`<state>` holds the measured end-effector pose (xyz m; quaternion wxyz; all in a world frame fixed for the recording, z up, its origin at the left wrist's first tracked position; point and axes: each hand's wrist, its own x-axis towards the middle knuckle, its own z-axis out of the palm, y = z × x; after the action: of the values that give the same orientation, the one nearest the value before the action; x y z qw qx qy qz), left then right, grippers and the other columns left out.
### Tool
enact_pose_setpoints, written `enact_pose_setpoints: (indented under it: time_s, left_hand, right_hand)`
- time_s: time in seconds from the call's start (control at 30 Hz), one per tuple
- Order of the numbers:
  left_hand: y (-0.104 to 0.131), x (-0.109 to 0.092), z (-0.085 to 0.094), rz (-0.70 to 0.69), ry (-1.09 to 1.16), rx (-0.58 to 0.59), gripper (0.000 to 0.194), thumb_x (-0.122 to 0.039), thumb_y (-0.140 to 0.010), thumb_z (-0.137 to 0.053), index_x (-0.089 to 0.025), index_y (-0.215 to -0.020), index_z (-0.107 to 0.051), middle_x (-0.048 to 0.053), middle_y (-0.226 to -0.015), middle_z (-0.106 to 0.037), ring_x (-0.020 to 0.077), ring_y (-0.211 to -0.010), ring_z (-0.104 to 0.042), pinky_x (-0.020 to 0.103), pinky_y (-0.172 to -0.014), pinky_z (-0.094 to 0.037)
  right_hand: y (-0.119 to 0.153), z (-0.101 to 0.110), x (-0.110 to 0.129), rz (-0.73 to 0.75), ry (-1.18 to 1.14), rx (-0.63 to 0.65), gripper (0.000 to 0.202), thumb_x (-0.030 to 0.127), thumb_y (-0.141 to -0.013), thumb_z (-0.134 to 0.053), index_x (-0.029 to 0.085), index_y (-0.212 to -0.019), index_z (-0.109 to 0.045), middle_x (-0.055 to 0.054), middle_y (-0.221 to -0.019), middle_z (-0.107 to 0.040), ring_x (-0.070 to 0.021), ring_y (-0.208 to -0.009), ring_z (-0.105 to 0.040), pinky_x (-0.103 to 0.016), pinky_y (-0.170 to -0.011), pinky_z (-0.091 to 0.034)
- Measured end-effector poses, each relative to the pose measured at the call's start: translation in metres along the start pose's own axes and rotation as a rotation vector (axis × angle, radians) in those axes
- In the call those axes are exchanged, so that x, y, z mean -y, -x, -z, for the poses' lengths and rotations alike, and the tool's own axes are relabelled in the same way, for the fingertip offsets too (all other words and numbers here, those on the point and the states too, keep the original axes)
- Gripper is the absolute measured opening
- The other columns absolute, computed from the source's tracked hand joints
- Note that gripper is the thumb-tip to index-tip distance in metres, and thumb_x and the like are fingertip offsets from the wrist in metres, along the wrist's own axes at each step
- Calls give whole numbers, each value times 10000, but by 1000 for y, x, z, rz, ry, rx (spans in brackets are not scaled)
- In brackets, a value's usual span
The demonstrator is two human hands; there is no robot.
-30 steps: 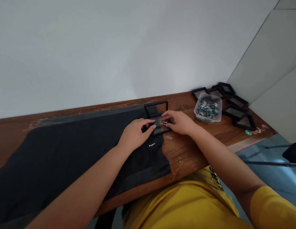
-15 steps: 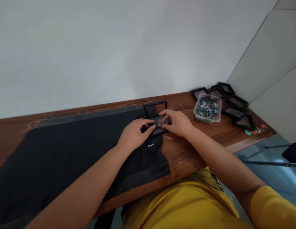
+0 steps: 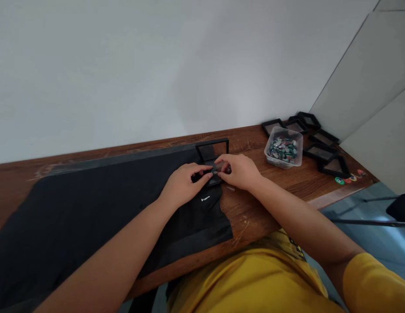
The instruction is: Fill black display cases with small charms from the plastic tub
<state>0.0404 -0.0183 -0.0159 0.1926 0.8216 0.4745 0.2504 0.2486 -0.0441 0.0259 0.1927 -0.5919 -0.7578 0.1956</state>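
A small black display frame (image 3: 212,140) lies opened like a book on the wooden table, its far half raised and its near half under my fingers. My left hand (image 3: 184,182) reaches over its left side, thumb and index finger brought close around something tiny. From the right, my right hand (image 3: 240,171) pinches a small piece (image 3: 215,172) over the frame's near half. The piece is too small to name, and the fingers partly cover it. A white sliver (image 3: 205,198) rests on the black mat (image 3: 117,204) just in front; a clear plastic bit (image 3: 230,188) lies beside the frame.
A clear plastic tub (image 3: 283,164) holding many small green, white and reddish wrapped pieces stands to the right. Several black frames (image 3: 320,152) lie around it near the wall. Colourful round stickers (image 3: 339,181) sit by the table's right edge. A wall (image 3: 140,78) closes off the back.
My right hand has shifted slightly left, its fingertips now close to those of my left hand. The left hand stays almost still. The frame has hardly moved.
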Motion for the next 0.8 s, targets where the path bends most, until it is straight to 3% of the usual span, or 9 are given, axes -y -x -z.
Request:
enact_pose_setpoints:
  time_s: [0.47,0.8]
  left_hand:
    - [-1,-7,2,79,-38,-10,367,-507,-897,-599,-266,-1066,-819,45,-848,-710,234,-799,-625,351,-757,-525]
    - [0,-7,0,86,-17,-43,388,-508,-892,-610,-240,-1095,-804,55,-891,-713,229,-811,-621,332,-737,-519]
  right_hand:
    - [-4,-10,12,-7,13,-23,329,224,-893,-670,279,-1216,-698,-9,-980,-805,-247,-941,-730,-331,-786,-505]
    - [0,7,-11,0,-7,-53,379,110,-864,-661,265,-1208,-703,23,-1025,-809,-213,-897,-705,-315,-782,-457]
